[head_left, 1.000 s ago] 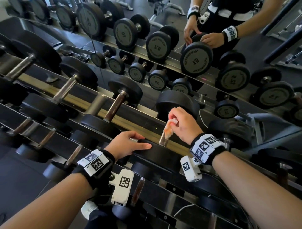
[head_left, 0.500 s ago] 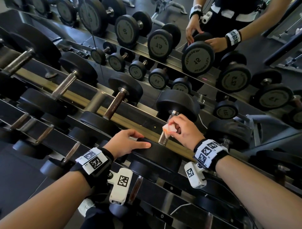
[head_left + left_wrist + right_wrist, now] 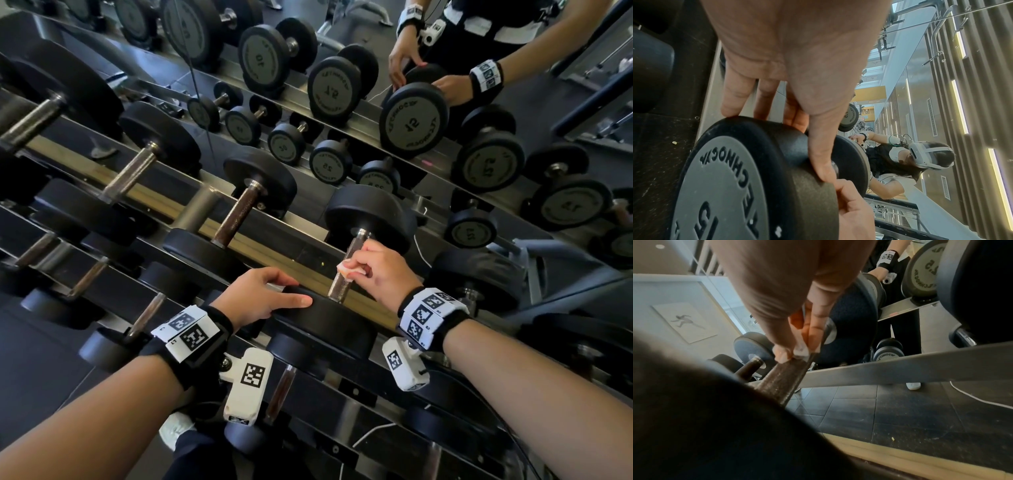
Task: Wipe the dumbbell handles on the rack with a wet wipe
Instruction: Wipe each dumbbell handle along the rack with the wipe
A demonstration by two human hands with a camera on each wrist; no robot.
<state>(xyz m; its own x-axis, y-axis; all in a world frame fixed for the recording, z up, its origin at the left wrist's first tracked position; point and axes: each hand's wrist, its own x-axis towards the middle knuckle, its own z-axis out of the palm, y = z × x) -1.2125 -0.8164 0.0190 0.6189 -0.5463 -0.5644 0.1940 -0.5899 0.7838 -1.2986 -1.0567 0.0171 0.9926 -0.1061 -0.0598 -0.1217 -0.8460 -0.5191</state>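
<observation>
In the lower middle of the head view, the right hand (image 3: 376, 270) is pinching a small white wet wipe (image 3: 349, 270) around the knurled handle (image 3: 339, 286) of a dumbbell lying on the rack (image 3: 191, 209). The fingers are curling over the wipe and clamping it onto the bar, near the end that runs up to the far weight head (image 3: 368, 216). This grip is likely chosen so the wipe wraps most of the bar's round surface in one stroke.

From the right wrist view, the fingers (image 3: 813, 331) are pressing the wipe (image 3: 801, 350) against the handle (image 3: 781, 381); the bare stretch of bar below the hand is showing a rough, brownish texture. Whether the wipe is reaching fully round the underside is hard to tell, since the hand is covering it.

The left hand (image 3: 263, 296) is resting on the near weight head (image 3: 325, 318), just left of the handle. In the left wrist view, its fingers (image 3: 735, 97) are lying fairly straight over the black rim (image 3: 764, 129) with the thumb along the edge, holding nothing closed. It is probably bracing the dumbbell so it is not rolling in its cradle during the rubbing.

Further dumbbells are sitting to the upper left of the frame, their handles awaiting the same treatment, I judge.
</observation>
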